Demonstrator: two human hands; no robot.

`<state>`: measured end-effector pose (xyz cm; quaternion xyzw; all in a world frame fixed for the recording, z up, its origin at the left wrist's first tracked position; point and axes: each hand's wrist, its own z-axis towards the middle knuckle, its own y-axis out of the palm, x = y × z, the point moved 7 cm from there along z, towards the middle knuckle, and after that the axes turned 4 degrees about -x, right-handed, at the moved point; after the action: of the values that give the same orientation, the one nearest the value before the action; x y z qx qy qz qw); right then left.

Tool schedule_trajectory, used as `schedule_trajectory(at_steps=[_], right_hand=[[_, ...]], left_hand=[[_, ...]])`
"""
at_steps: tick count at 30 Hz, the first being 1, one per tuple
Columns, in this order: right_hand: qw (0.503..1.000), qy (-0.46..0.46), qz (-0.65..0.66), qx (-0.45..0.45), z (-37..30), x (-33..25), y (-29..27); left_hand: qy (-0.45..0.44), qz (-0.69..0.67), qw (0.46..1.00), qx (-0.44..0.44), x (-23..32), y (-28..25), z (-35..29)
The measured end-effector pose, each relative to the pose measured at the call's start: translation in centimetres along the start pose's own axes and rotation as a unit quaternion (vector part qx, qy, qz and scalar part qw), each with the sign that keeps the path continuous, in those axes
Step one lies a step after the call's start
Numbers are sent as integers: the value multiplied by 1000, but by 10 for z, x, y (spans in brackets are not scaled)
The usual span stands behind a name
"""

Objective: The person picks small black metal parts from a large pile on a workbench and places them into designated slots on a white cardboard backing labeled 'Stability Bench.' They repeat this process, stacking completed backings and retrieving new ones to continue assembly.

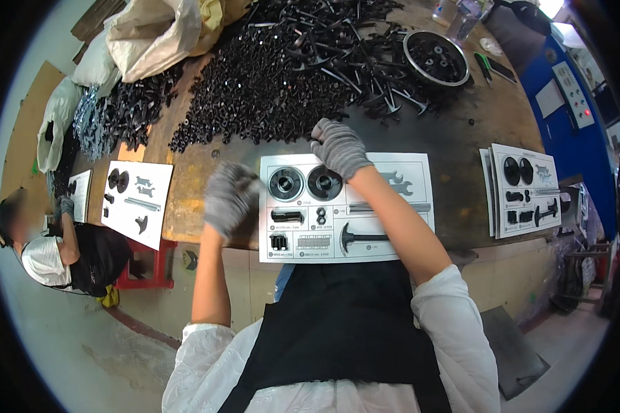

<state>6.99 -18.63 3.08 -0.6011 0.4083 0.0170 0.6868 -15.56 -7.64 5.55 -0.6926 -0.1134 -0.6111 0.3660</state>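
Note:
A white parts card (pixel 386 256) lies at the table's near edge in front of me. On it are two black round discs (pixel 285 184), black bolts (pixel 279 242), nuts (pixel 321 216) and a black T-shaped handle piece (pixel 362 238); which are printed and which are real I cannot tell. My right hand (pixel 341 149), in a grey striped glove, reaches over the card's upper edge, fingers curled at the near border of a heap of small black hardware (pixel 255 103). Just left of the card is my gloved left hand (pixel 231 199), smeared by motion, its fingers unclear.
T-shaped black pieces (pixel 393 102) and a metal-rimmed bowl (pixel 437 58) lie at the back. More cards rest at right (pixel 527 186) and left (pixel 136 199). Sacks (pixel 151 38) stand back left. A co-worker (pixel 55 248) sits at far left. A blue machine (pixel 565 103) stands right.

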Motion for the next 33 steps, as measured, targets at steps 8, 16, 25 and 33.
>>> schedule_trajectory(at_steps=[8,16,25,33], right_hand=[[979,-163,121,-27,-141,-56,-5],[982,-154,60,-90,-175,-43,44],[976,-182,7,-117,-173,-55,52],[976,-168,127,-48,-160,-58,28]], left_hand=[[178,454,868,-97,41,90,-94],[182,403,890,-115,37,86,-101],[129,394,908,-58,31,80,-112],[110,351,928,-63,45,61,-97]])
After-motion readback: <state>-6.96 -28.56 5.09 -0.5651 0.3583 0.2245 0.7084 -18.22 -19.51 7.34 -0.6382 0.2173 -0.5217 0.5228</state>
